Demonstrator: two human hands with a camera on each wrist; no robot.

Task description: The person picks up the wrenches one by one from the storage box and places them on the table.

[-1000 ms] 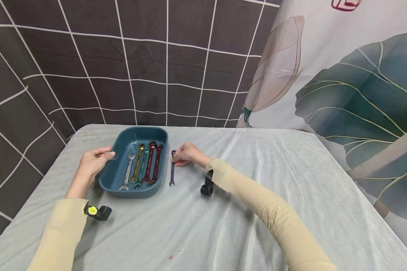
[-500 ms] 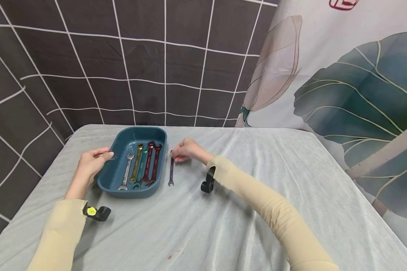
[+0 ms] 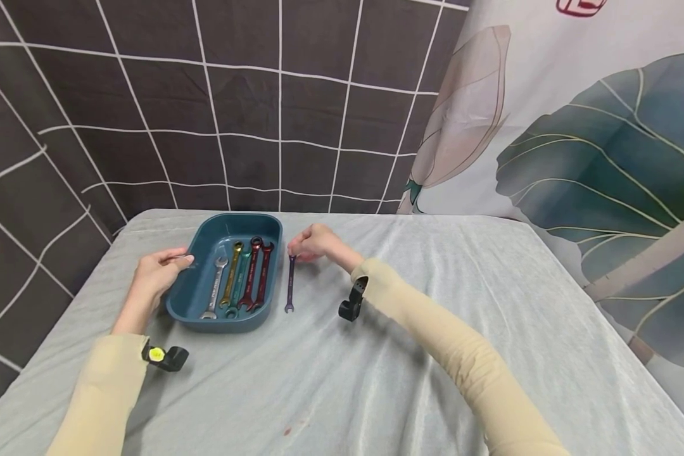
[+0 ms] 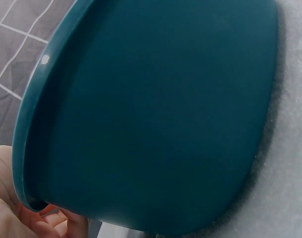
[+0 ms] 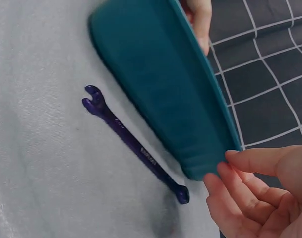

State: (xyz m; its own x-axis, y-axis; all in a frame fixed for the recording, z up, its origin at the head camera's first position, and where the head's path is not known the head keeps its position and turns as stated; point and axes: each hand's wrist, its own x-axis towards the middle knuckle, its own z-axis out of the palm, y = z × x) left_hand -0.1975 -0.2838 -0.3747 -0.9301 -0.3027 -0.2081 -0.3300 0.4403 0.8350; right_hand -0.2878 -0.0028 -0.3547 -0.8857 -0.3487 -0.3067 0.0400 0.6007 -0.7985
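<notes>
My left hand [image 3: 156,273] grips the left rim of a blue-green plastic tray [image 3: 236,326], with thumb and fingers at the rim. Outside the tray's right side, a purple combination wrench [image 3: 290,288] lies on the cloth, its open end toward me. My right hand [image 3: 316,242] is over the wrench's far end in the head view. In the right wrist view, its fingers are loosely bent beside the tray's corner, apart from the wrench and holding nothing. Inside the tray lie a silver wrench [image 3: 215,288], a gold wrench [image 3: 231,275], a teal wrench [image 3: 239,282] and two red wrenches [image 3: 252,272].
A pale grey cloth [image 3: 376,380] covers the table. Behind it hangs a dark curtain [image 3: 251,107] with a white grid, and to the right a curtain [image 3: 598,171] with large leaves. Black wrist cameras sit at both cuffs.
My right hand has shifted away from me, toward the far end of the purple wrench. The wrench, the tray and my left hand stay in place.
</notes>
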